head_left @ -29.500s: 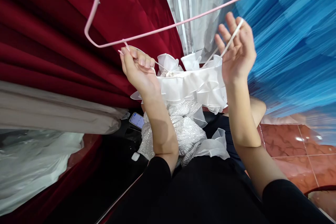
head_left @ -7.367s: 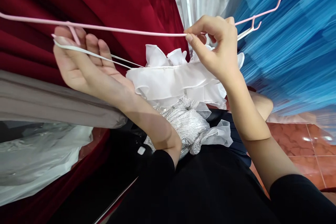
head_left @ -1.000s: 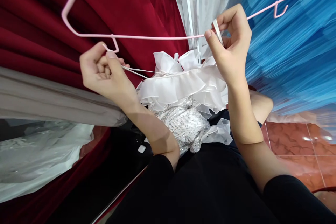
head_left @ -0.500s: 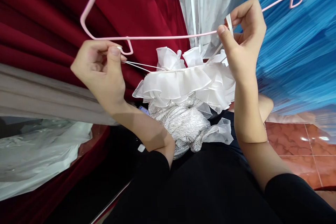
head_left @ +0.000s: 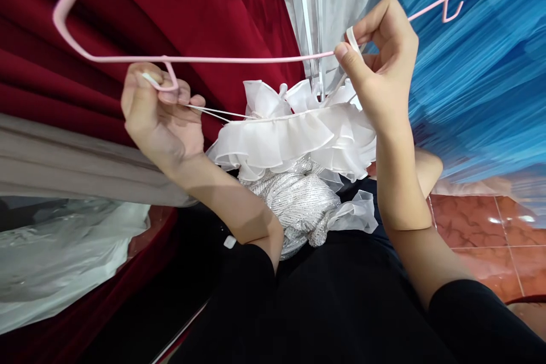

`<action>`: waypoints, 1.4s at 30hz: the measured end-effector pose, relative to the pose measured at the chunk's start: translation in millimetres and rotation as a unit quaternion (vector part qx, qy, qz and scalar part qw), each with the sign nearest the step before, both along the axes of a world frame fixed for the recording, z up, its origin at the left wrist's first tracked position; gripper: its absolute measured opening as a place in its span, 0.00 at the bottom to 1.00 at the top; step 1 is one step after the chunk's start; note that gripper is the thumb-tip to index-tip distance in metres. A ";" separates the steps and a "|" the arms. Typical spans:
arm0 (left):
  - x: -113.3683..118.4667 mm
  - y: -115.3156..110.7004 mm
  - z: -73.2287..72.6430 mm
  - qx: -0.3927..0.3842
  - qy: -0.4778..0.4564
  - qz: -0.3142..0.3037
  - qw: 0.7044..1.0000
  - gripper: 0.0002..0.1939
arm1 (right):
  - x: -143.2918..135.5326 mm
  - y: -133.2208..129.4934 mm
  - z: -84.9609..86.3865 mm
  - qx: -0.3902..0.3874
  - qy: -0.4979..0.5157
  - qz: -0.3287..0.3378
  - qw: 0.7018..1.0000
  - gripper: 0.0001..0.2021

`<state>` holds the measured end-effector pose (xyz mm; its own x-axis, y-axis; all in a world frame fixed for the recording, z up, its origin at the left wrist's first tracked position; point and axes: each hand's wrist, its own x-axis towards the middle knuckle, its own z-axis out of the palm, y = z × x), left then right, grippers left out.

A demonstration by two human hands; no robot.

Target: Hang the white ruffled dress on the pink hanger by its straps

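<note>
In the head view, the hanger [head_left: 239,60] is pink and goes across above the dress [head_left: 298,199], with its left side lower than its right end. The left hand [head_left: 164,114] is under the bar, near the left hook [head_left: 173,77]. Its thumb and first finger are closed on the left strap [head_left: 217,112], at the tip of this hook, and the other fingers are loosely curled. The strap runs in two thin lines to the ruffle [head_left: 273,136], which is white.

The right hand [head_left: 384,62] pinches the bar between thumb and first finger, and the right strap [head_left: 352,40] passes over these fingers. The lower part of this strap is partly hidden, so perhaps it joins the ruffle behind the hand. The right hook [head_left: 452,11] is apart from the strap.

The silver body of the dress lies bunched on the person's lap. Red cloth [head_left: 222,11] hangs on the left, blue tulle [head_left: 478,68] on the right, above the tiles [head_left: 473,224].
</note>
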<state>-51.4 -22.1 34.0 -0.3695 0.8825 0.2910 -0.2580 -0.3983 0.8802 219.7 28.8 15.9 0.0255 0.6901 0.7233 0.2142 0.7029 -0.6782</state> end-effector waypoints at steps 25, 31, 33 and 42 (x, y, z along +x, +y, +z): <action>14.9 29.0 -31.0 0.070 0.111 0.081 0.988 0.09 | -11.0 -1.4 -3.4 -0.008 0.000 -0.016 1.000 0.08; 16.8 20.7 -26.5 0.027 -0.037 0.013 0.999 0.09 | -12.3 -0.6 -4.1 0.000 0.016 0.002 1.000 0.11; 22.8 17.7 -24.8 0.039 -0.043 -0.012 0.998 0.08 | -12.7 -0.3 -4.5 -0.006 0.004 -0.007 1.000 0.11; 50.5 13.2 -20.6 0.091 0.022 -0.133 0.987 0.13 | -14.7 0.7 -7.8 0.009 0.003 -0.028 1.000 0.08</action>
<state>-1.0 -9.0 13.4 -0.1155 0.8780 0.4644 -0.3387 -0.4743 0.8126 205.0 29.5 8.1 0.0681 0.6750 0.7347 0.2507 0.7012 -0.6674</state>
